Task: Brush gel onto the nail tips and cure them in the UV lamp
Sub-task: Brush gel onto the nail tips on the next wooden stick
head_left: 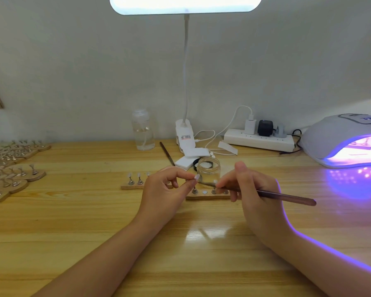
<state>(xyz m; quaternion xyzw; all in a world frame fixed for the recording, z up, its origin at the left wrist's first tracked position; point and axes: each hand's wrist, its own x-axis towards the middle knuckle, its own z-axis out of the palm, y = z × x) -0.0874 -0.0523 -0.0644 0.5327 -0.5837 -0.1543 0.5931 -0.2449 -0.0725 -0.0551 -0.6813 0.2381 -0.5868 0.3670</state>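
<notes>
My left hand [166, 185] pinches a small metal peg with a pale nail tip [196, 177] on top, held just above a wooden holder strip [208, 197]. My right hand [247, 187] grips a long brown gel brush [272, 195], and its bristle end points left, touching or almost touching that nail tip. A small clear gel jar [209, 170] stands open right behind the hands. A second wooden strip [133, 185] with nail tips on pegs lies to the left. The UV lamp [347, 140] glows purple at the far right, with a strip inside.
Many more wooden strips with pegs [10, 168] crowd the table's left edge. At the back stand a clear pump bottle [143, 131], a clip desk lamp [185, 136], white pads [191, 157], a spare brush [167, 153] and a power strip [259, 140] with cables.
</notes>
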